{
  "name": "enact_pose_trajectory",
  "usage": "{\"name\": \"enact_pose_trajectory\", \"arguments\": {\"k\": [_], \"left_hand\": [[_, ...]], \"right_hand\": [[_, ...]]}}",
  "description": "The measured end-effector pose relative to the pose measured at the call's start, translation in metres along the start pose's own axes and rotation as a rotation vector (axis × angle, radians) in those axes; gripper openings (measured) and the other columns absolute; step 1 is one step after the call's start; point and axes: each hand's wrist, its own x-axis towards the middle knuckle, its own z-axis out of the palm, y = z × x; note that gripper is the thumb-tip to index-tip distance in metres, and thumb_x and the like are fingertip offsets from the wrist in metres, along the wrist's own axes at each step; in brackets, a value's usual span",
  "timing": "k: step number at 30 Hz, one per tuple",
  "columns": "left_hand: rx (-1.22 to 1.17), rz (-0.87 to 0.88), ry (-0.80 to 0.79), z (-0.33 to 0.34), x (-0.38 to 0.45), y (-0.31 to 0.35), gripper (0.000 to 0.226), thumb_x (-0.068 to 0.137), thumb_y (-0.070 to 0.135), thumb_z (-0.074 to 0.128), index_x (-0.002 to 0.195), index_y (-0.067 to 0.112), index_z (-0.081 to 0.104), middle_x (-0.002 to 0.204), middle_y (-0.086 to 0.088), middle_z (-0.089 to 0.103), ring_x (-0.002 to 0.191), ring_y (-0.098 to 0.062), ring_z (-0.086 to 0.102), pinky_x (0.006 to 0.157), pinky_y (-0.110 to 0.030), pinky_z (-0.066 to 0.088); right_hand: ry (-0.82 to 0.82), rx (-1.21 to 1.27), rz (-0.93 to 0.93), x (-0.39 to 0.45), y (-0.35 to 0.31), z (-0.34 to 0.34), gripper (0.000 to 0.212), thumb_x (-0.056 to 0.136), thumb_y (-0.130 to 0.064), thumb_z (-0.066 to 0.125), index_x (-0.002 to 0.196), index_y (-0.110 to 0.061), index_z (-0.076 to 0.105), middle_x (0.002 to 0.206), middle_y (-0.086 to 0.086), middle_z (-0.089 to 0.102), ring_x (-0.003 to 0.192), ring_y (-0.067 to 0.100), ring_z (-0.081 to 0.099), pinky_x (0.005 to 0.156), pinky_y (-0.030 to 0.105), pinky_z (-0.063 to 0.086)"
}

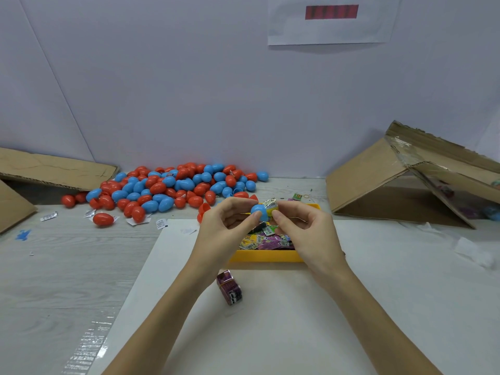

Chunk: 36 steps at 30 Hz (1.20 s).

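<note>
**Fingers [251, 218] closed on an egg above the tray**

The fingers of the left hand [224, 226] curled round a blue egg [259, 211], thumb below and the others on top. The right hand [303, 228] pinched a yellow packet [271, 205] with a barcode between thumb and forefinger. The packet touched the egg's right side; whether it sat partly inside could not be told. Both hands held these in the air over the far end of a yellow tray [265, 256], and the 2 sets of fingertips nearly met.

The tray lay on a white sheet [284, 320] on the desk [67, 266] and held a heap of packets [266, 236] in yellow, green and purple. Just in front of the tray, between the 2 forearms, a purple bundle [230, 289] lay tilted on the sheet.

Behind the hands, against the wall, a pile [173, 186] of red and blue eggs spread to the left. 1 red egg [103, 219] lay apart from it, nearer the person, among scattered white slips. A brown box [378, 190] lay tipped over on the right, well apart from the tray. More cardboard [54, 169] leaned at the far left, beside the pile. A paper [330, 28] with a red bar hung on the wall above.
</note>
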Motion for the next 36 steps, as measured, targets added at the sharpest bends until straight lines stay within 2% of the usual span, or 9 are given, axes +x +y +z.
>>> {"name": "enact_pose_trajectory", "arguments": {"k": [13, 16, 21, 25, 28, 31, 33, 36], "left_hand": [[0.009, -0.018, 0.001, -0.001, 0.001, -0.002, 0.026, 0.088, 0.027, 0.077, 0.113, 0.02, 0.073, 0.102, 0.014, 0.077, 0.098, -0.004, 0.072, 0.076, -0.013, 0.055], [0.01, -0.013, -0.001, -0.001, 0.001, -0.003, 0.025, 0.089, 0.026, 0.076, 0.113, 0.021, 0.073, 0.101, 0.014, 0.077, 0.097, -0.004, 0.072, 0.076, -0.012, 0.055], [-0.001, 0.005, -0.005, 0.0, 0.0, -0.003, 0.026, 0.089, 0.024, 0.077, 0.114, 0.023, 0.073, 0.104, 0.014, 0.077, 0.099, -0.005, 0.072, 0.077, -0.014, 0.055], [-0.003, 0.052, -0.024, 0.006, -0.003, -0.004, 0.042, 0.083, 0.018, 0.082, 0.123, 0.017, 0.07, 0.111, 0.006, 0.076, 0.103, -0.01, 0.073, 0.086, -0.021, 0.058], [0.105, 0.145, 0.013, 0.011, -0.006, -0.006, 0.046, 0.081, 0.017, 0.084, 0.124, 0.015, 0.067, 0.113, 0.002, 0.074, 0.101, -0.016, 0.073, 0.089, -0.031, 0.06], [0.222, 0.241, 0.073, 0.013, -0.008, -0.008, 0.042, 0.084, 0.015, 0.083, 0.124, 0.015, 0.068, 0.112, 0.002, 0.072, 0.1, -0.017, 0.072, 0.089, -0.036, 0.06], [0.308, 0.322, 0.081, 0.011, -0.007, -0.009, 0.044, 0.085, 0.014, 0.081, 0.127, 0.014, 0.068, 0.114, 0.004, 0.071, 0.101, -0.017, 0.07, 0.09, -0.038, 0.06], [0.39, 0.427, 0.057, 0.011, -0.006, -0.01, 0.048, 0.087, 0.012, 0.08, 0.133, 0.014, 0.066, 0.121, 0.005, 0.068, 0.109, -0.021, 0.066, 0.092, -0.043, 0.057]], "right_hand": [[0.002, -0.007, -0.035, -0.001, -0.001, 0.002, 0.025, 0.092, -0.013, 0.074, 0.117, -0.018, 0.074, 0.104, -0.011, 0.076, 0.096, 0.008, 0.075, 0.081, 0.027, 0.063], [-0.005, -0.005, -0.035, -0.001, 0.0, 0.002, 0.024, 0.092, -0.013, 0.074, 0.113, -0.025, 0.073, 0.103, -0.012, 0.076, 0.097, 0.008, 0.074, 0.082, 0.027, 0.062], [-0.041, -0.015, -0.013, -0.002, 0.0, 0.002, 0.026, 0.091, -0.017, 0.077, 0.098, -0.042, 0.07, 0.095, -0.016, 0.077, 0.096, 0.004, 0.074, 0.077, 0.019, 0.06], [-0.045, 0.045, 0.029, -0.002, -0.003, 0.004, 0.024, 0.092, -0.015, 0.076, 0.093, -0.038, 0.072, 0.095, -0.013, 0.079, 0.094, 0.01, 0.076, 0.077, 0.021, 0.06], [-0.065, 0.115, 0.084, -0.003, -0.004, 0.003, 0.022, 0.093, -0.013, 0.074, 0.093, -0.035, 0.074, 0.094, -0.008, 0.079, 0.091, 0.014, 0.077, 0.074, 0.021, 0.06], [-0.101, 0.239, 0.205, -0.003, -0.006, 0.002, 0.017, 0.093, -0.014, 0.073, 0.107, -0.024, 0.072, 0.099, 0.001, 0.08, 0.095, 0.021, 0.077, 0.075, 0.024, 0.061], [-0.146, 0.394, 0.308, -0.003, -0.01, 0.001, 0.023, 0.092, -0.016, 0.073, 0.114, -0.011, 0.071, 0.106, 0.009, 0.079, 0.1, 0.025, 0.076, 0.081, 0.03, 0.062], [-0.186, 0.537, 0.391, -0.003, -0.015, 0.0, 0.035, 0.089, -0.015, 0.073, 0.122, -0.002, 0.067, 0.113, 0.014, 0.076, 0.1, 0.023, 0.075, 0.087, 0.032, 0.062]]}}
